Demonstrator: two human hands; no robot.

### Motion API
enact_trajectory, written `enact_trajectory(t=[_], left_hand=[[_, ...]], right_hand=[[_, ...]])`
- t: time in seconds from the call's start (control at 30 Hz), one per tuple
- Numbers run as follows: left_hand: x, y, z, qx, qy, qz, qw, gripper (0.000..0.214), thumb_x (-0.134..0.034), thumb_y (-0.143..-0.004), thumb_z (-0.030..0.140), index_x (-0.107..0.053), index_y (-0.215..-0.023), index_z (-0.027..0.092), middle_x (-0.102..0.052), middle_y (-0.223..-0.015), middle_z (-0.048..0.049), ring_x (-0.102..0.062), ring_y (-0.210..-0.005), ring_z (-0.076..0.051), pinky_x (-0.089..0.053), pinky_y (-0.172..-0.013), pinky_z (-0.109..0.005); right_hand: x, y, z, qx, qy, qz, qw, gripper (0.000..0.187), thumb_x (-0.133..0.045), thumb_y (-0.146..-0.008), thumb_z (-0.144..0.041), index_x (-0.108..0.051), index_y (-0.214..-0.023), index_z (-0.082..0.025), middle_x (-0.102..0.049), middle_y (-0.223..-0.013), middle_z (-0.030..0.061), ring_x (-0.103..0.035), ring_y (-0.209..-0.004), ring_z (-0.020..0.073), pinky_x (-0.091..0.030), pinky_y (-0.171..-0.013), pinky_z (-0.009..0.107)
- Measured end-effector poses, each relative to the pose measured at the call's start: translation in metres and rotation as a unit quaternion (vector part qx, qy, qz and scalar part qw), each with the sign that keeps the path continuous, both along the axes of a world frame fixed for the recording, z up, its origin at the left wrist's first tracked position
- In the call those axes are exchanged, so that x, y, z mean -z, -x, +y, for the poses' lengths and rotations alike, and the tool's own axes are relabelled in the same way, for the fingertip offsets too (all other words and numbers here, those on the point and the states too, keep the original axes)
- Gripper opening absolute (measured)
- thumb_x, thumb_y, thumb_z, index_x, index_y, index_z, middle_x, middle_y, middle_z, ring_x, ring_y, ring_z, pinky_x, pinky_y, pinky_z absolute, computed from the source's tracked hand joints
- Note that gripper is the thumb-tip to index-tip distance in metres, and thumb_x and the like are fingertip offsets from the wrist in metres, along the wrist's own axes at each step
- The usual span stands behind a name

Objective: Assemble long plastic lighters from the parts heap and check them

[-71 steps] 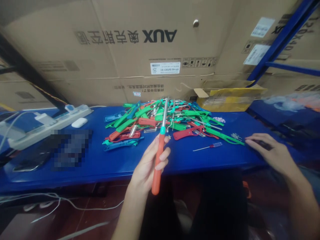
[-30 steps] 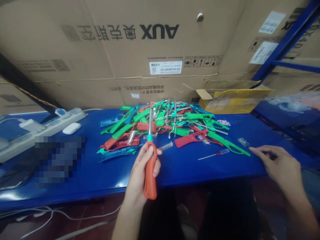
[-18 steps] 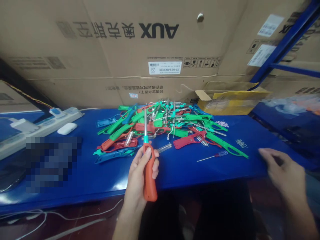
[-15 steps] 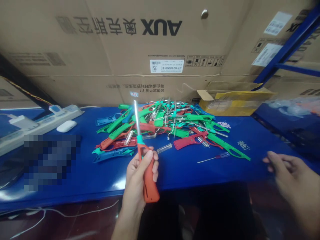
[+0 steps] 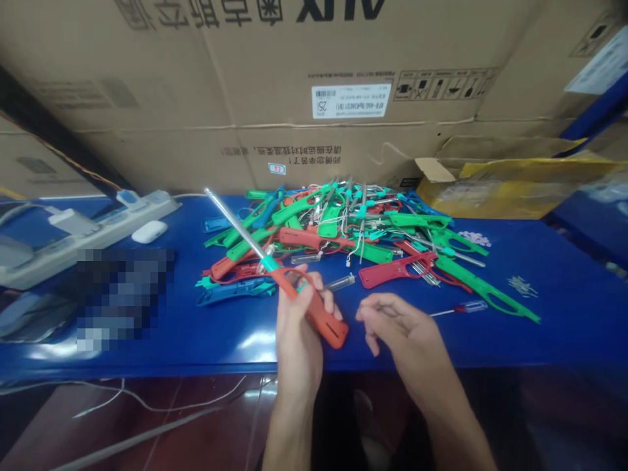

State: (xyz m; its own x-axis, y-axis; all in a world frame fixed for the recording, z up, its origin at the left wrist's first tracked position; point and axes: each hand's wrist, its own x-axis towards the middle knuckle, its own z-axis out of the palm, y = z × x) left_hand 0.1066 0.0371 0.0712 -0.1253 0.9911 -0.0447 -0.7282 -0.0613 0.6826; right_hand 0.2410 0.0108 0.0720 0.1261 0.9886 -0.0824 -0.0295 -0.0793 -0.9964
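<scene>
My left hand (image 5: 301, 314) is wrapped round an orange-red gas lighter (image 5: 330, 327) with a long metal tube. The tube tilts up and to the left, past a turquoise collar. Just right of the handle's lower end is my right hand (image 5: 402, 327), apart from it, with thumb and fingertips drawn together. Whatever those fingertips may hold is hidden or too small to make out. Behind both hands lies a heap of lighter parts (image 5: 307, 240): green, red and blue shells, metal tubes and wires. A clear tank (image 5: 342, 282) lies just behind the left hand.
A screwdriver (image 5: 468, 307) with a clear handle lies right of my right hand, near small pale pins (image 5: 521, 286) and pink bits (image 5: 473, 238). A cardboard box (image 5: 505, 196) stands at the back right. On the left are a power strip (image 5: 105, 235) and a white case (image 5: 150, 231).
My right hand has come in from the far right to beside the lighter's handle. The lighter has tipped, its tube now leaning left. The view has shifted somewhat.
</scene>
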Motion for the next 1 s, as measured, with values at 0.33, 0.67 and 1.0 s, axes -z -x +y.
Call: enact_trajectory(t=[0.33, 0.67, 1.0], left_hand=[[0.001, 0.002, -0.002, -0.002, 0.014, -0.052, 0.999, 0.024, -0.062, -0.100, 0.033, -0.067, -0.121, 0.024, -0.054, -0.105, -0.0046, -0.053, -0.081, -0.013, -0.053, -0.070, -0.023], [0.003, 0.001, -0.003, -0.015, -0.007, -0.026, 1.000, 0.027, -0.062, -0.100, 0.035, -0.067, -0.125, 0.028, -0.056, -0.105, -0.0036, -0.054, -0.079, -0.011, -0.054, -0.070, -0.021], [0.001, 0.001, -0.002, -0.008, 0.003, -0.039, 0.999, 0.026, -0.063, -0.099, 0.034, -0.067, -0.124, 0.028, -0.056, -0.101, -0.0031, -0.054, -0.076, -0.011, -0.052, -0.066, -0.020]], right_hand=[[0.007, 0.006, -0.010, -0.068, -0.050, -0.113, 0.990, 0.015, -0.066, -0.094, -0.034, -0.072, -0.083, -0.025, -0.071, -0.092, 0.0001, -0.065, -0.083, 0.0144, -0.050, -0.069, 0.021], [0.011, 0.003, -0.011, -0.076, -0.052, -0.137, 0.986, 0.011, -0.065, -0.095, -0.031, -0.074, -0.092, -0.027, -0.073, -0.096, -0.0015, -0.067, -0.085, 0.0139, -0.050, -0.073, 0.022], [0.013, 0.007, -0.011, -0.055, -0.024, -0.118, 0.991, 0.010, -0.070, -0.090, -0.031, -0.074, -0.085, -0.024, -0.071, -0.081, -0.0016, -0.061, -0.068, 0.0125, -0.046, -0.064, 0.024]])
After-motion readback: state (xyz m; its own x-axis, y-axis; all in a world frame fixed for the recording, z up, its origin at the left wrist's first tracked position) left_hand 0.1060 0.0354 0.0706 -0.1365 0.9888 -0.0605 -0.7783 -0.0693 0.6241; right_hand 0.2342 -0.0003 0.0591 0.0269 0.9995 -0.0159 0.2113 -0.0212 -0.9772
